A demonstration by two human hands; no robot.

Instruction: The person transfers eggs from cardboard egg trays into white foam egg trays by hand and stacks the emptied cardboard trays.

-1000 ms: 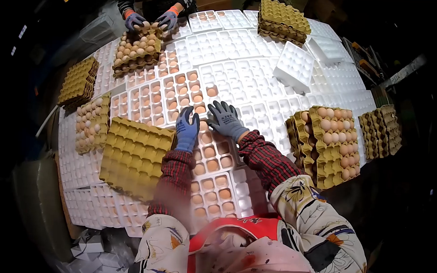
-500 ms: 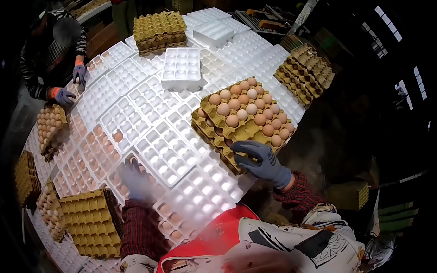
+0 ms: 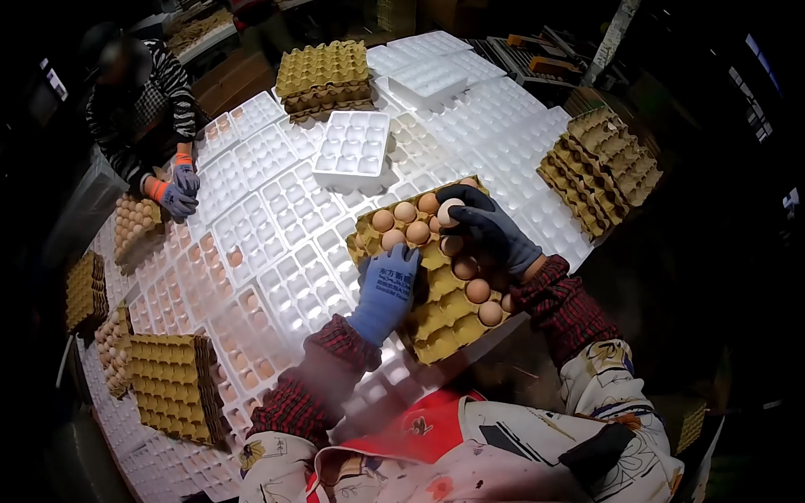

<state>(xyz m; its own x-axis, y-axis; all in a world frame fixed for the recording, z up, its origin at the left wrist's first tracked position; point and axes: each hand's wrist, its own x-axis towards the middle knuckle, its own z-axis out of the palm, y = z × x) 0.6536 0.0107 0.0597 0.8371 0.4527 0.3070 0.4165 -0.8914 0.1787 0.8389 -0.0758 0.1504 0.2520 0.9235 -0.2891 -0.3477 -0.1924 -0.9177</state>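
My right hand (image 3: 496, 233), in a grey-blue glove, pinches a pale egg (image 3: 450, 211) over the far right part of a yellow egg tray (image 3: 439, 333). The tray tops a stack and holds several brown eggs (image 3: 477, 290); its near cups are bare. Over the left side of this tray is my left hand (image 3: 388, 291), gloved, with its back toward me. Its fingers curl down among the eggs, and whatever lies under them is hidden.
White foam trays (image 3: 300, 279) cover the lit table, some holding eggs. A white foam box (image 3: 351, 148) stands beyond the egg tray. Stacked egg trays stand at back (image 3: 324, 71), right (image 3: 596, 170) and near left (image 3: 176, 385). Across the table, a co-worker's gloved hands (image 3: 178, 193) are together.
My left hand has moved from the foam trays onto the egg tray. My right hand has gone from the tray's near edge to its far part and taken an egg. The view has shifted.
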